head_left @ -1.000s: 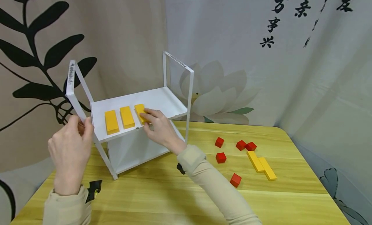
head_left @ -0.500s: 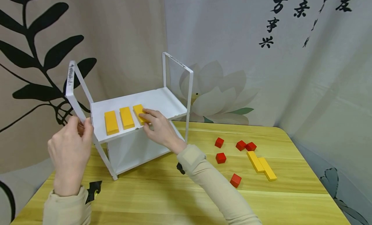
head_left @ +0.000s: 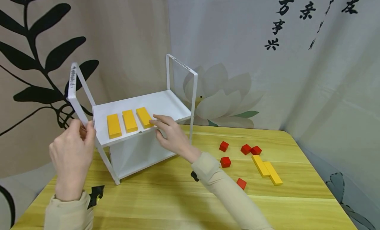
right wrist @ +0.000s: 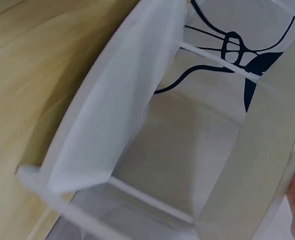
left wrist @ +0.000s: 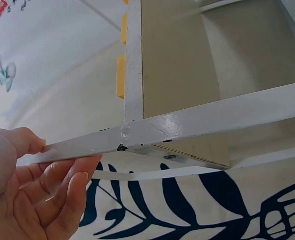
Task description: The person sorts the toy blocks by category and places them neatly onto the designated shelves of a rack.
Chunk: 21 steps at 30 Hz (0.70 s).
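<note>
My left hand [head_left: 71, 152] pinches the front left post of a white two-tier shelf [head_left: 166, 99] between thumb and fingers. In the left wrist view the thumb lies on one side of that post [left wrist: 77, 147], with curled fingers on the other. Three yellow blocks lie in a row on the upper tier: a left block [head_left: 114, 126], a middle block [head_left: 129, 120] and a right block [head_left: 144, 117]. Beside the right block, my right hand [head_left: 173, 134] has its fingers loosely extended, holding nothing. Whether a fingertip still touches that block I cannot tell.
Several red cubes [head_left: 225, 162] are scattered on the wooden table [head_left: 166, 203] right of the shelf. Two yellow blocks [head_left: 267, 169] lie side by side near them. The shelf's right end frame [head_left: 194, 94] rises beyond my right hand. A printed curtain [head_left: 133, 42] hangs behind.
My right hand has let go of the right yellow block and drawn back slightly to the right. That block stays on the upper tier. My left hand keeps its grip on the post.
</note>
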Tool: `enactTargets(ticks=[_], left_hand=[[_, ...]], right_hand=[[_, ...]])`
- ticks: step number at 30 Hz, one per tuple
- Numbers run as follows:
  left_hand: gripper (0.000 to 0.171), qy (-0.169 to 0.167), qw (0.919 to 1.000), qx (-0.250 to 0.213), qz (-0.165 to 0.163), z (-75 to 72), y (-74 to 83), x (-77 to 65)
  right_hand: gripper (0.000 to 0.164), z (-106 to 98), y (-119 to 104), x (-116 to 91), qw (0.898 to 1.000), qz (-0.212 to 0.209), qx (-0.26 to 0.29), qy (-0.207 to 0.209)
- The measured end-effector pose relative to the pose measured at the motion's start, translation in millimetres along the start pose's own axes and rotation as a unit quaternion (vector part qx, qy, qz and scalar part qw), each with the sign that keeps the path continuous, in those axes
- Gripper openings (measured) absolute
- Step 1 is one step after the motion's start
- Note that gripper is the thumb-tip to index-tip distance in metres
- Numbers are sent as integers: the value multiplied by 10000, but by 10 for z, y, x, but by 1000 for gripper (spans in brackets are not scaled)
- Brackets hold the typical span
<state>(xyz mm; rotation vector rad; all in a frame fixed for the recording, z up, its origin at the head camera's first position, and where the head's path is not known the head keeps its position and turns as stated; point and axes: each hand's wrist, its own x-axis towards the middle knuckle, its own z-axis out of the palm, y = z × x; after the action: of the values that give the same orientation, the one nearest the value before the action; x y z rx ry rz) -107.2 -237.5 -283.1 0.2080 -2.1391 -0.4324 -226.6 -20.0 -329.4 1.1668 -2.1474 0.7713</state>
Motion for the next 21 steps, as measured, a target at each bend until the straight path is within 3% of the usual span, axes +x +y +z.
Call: enactTargets(ticks=[4, 12, 21], left_hand=[[32, 21, 10000, -15, 1, 3, -1, 0], [32, -11, 10000, 34, -63, 0, 14, -8], [33, 39, 10000, 16, -38, 10, 10, -7]], right_hand=[[29, -99, 88, -171, 9994, -249, -71, 214], [32, -309, 401, -623, 9993, -370, -98, 12], [34, -632, 940, -1387, 9941, 390, -880, -501]])
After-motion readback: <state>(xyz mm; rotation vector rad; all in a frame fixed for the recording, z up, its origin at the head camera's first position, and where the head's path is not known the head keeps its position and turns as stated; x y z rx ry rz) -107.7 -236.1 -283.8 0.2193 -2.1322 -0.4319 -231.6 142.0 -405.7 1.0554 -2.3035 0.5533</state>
